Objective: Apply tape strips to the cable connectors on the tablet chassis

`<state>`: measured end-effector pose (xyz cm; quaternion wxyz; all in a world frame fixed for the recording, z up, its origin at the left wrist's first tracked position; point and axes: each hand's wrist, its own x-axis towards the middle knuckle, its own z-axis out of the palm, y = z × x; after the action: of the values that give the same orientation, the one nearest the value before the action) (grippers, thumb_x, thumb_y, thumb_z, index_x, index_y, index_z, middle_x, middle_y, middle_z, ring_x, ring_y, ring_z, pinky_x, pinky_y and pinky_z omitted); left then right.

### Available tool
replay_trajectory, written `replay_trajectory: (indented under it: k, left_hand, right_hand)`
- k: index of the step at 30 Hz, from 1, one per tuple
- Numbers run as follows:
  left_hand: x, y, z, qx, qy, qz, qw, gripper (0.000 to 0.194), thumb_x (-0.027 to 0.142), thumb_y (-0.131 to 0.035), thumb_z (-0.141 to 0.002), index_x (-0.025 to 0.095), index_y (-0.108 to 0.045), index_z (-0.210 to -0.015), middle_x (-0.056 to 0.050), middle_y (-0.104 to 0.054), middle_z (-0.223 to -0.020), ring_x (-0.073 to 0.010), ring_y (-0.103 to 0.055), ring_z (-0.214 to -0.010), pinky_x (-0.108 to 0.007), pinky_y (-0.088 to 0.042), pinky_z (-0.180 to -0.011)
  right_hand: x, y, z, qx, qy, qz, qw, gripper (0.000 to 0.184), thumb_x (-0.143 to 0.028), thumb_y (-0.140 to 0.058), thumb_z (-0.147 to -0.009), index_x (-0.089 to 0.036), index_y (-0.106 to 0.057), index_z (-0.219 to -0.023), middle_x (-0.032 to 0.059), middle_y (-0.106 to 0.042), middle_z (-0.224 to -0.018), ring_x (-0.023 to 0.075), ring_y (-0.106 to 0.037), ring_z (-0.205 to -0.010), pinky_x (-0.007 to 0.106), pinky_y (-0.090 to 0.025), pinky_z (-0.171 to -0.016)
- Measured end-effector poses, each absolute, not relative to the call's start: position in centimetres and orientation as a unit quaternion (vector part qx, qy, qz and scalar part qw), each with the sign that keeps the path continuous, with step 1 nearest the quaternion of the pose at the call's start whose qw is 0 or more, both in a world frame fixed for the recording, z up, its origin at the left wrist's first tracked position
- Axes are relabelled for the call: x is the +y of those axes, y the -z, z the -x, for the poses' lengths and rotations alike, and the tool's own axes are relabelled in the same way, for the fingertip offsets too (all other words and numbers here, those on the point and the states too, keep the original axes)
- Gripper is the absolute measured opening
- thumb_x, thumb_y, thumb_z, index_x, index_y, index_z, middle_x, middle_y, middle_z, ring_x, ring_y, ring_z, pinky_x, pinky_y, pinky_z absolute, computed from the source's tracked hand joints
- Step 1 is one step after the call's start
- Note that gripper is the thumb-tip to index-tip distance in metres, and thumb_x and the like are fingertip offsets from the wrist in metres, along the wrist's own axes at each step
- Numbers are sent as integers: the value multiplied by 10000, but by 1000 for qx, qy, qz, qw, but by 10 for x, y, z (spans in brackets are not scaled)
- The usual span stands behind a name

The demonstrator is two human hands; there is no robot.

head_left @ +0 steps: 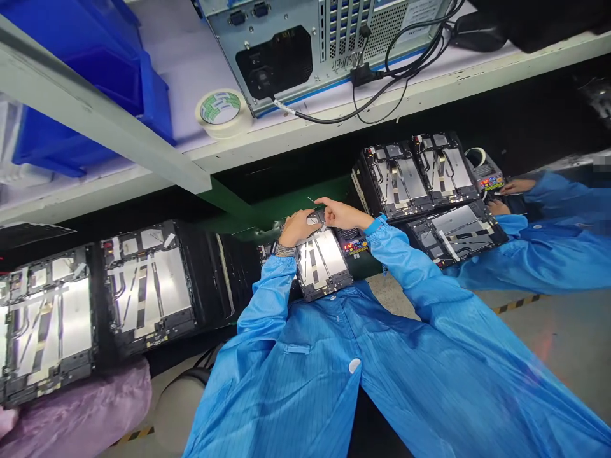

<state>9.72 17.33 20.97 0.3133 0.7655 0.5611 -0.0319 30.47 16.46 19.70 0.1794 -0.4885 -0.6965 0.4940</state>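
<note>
Silver tablet frame judged light, fragile; best held by edges. Touched by left hand, right hand; grip unclear.

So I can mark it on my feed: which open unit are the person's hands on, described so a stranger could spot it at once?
Below the white shelf edge lies a row of black-framed devices with silver panels. The open unit you want sits right against the blue smock, under the left hand and right hand. It alone is being touched, and a small red-lit tester sits beside it.
</note>
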Motion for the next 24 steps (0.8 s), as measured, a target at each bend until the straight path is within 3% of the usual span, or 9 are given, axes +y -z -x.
replay_trajectory:
  k: [17, 24]
  left_hand:
    - [175, -212, -97, 565, 29, -759, 323, 628, 486, -722, -927, 247, -623, -1499, -122, -672, -1472, -377, -633, -1324, -456, -467, -1103]
    - [176, -207, -96, 562, 26, -764, 318, 633, 490, -728, -921, 246, -625, -1496, -122, -670, -1476, -372, -636, -1321, -457, -468, -1106]
  right_hand:
    - [174, -201, -304, -725, -466, 486, 144, 889, 16, -686, -784, -178, -390, -1600, -50, -686, -788, 145, -618, -695, 219, -423, -648]
    - [175, -203, -303, -722, -483, 472, 152, 845, 24, -662, -801, -160, -403, -1584, -69, -662, -759, 136, -616, -677, 216, -424, -650]
